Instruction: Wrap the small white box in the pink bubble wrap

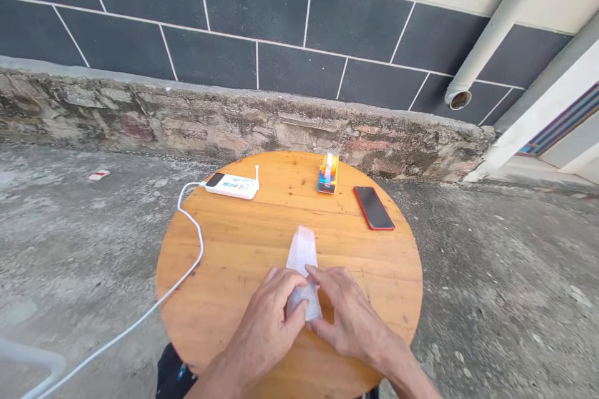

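Observation:
A whitish, translucent folded packet [302, 252] lies on the round wooden table in front of me, its narrow end pointing away. My left hand [270, 318] grips its near part from the left, thumb and forefinger on it. From the right, my right hand [349, 312] holds the same part between forefinger and thumb. The fingers cover some of the packet's near half, and what is inside it cannot be made out.
On the wooden table [224, 249] are a white device [236, 186] with a white cable [202, 240] running off to the lower left, a yellow and blue tape dispenser [327, 174] and a red-edged phone [374, 207]. A stone-based wall [196, 121] stands behind.

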`<state>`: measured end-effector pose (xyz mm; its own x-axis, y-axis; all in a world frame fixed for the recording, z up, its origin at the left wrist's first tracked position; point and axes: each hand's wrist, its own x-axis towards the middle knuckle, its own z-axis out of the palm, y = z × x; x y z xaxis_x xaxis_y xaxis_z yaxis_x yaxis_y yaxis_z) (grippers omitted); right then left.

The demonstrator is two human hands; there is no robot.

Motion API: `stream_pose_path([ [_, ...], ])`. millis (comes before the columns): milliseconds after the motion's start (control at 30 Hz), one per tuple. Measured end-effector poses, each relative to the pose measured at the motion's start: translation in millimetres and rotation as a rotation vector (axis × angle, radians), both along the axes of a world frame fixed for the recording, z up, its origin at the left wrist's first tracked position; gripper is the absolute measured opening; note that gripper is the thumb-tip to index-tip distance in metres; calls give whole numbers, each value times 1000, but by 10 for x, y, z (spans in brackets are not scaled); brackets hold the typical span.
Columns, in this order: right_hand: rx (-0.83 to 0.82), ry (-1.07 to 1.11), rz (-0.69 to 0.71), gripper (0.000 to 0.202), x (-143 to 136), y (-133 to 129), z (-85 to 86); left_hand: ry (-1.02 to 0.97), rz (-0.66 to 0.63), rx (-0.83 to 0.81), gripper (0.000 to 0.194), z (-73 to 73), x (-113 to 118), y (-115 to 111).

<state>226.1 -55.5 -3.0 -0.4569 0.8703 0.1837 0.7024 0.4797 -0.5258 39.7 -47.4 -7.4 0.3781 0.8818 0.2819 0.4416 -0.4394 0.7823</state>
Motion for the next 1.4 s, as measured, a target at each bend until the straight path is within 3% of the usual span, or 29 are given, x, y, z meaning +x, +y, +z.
stream_pose_path([
  [100,-44,16,14,66,24,4,8,2,-102,-30,27,74,-85,-51],
  [233,-117,38,-21,60,23,15,62,83,-227,-36,60,123,-193,-92],
  [400,-158,71,12,43,-31,37,181,282,-265,79,74,19,-264,-142],
  [500,-154,63,11,44,-53,47,190,342,-257,186,71,-87,-269,-153],
  [667,-162,36,-3,42,-53,37,184,374,-214,325,48,-179,-231,-137],
  [867,-142,83,97,44,44,49,264,344,-206,313,39,-183,-212,-116],
  [1133,-281,189,-1,36,1,146,173,292,-211,280,46,-200,-222,-111],
  [1400,-299,215,44,36,-91,210,180,208,-194,205,50,-113,-222,-74],
])
